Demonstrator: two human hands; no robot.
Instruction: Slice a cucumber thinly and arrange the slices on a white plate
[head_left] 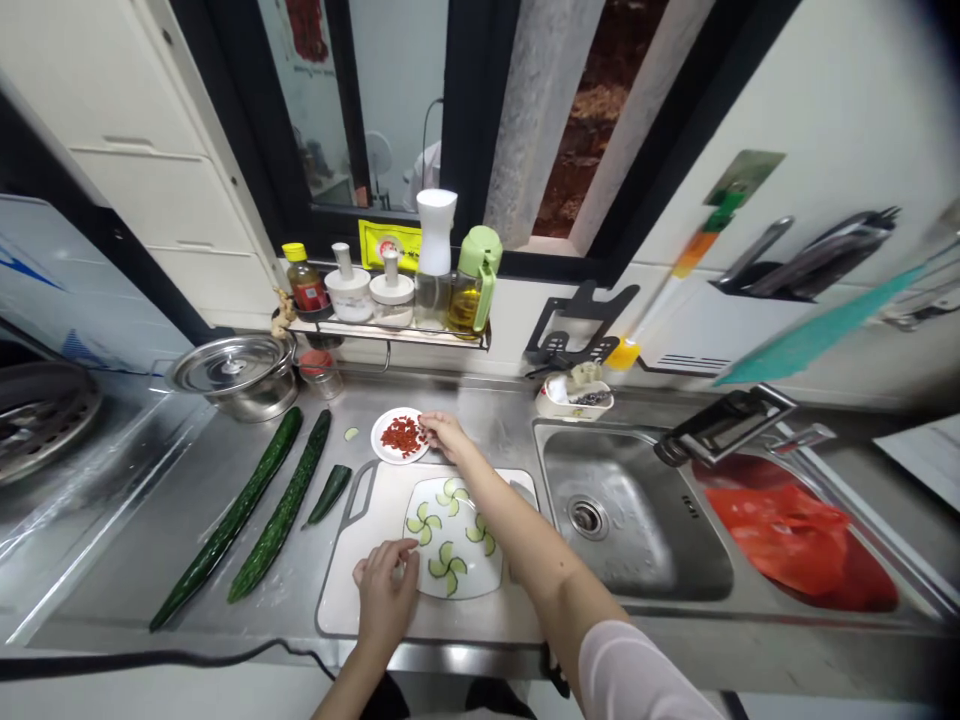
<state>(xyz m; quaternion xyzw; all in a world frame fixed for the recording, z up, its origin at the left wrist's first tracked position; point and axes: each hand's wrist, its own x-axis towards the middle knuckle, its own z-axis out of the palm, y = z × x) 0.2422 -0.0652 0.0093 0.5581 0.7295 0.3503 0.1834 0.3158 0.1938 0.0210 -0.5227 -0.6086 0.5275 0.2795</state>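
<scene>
My right hand (444, 436) reaches over the right rim of a small white dish (379, 446) of dried red goji berries (400, 436). Its fingers are pinched together; what is between them is too small to make out. At the left edge of a larger white plate (487, 580), my left hand (387, 578) rests with loosely bent fingers apart, holding nothing visible. Thin cucumber slices (448, 568) lie on this plate in several pinwheel shapes, the right one partly covered by my right forearm. Under the plate is a white cutting board (349, 590) with a grey edge.
Two long cucumbers (281, 515) and a cut cucumber piece (328, 495) lie left of the board. A lidded steel pot (236, 375) stands behind them. Seasoning containers fill a wall shelf (390, 335). To the right are a sink (637, 530) and a red plastic bag (787, 530).
</scene>
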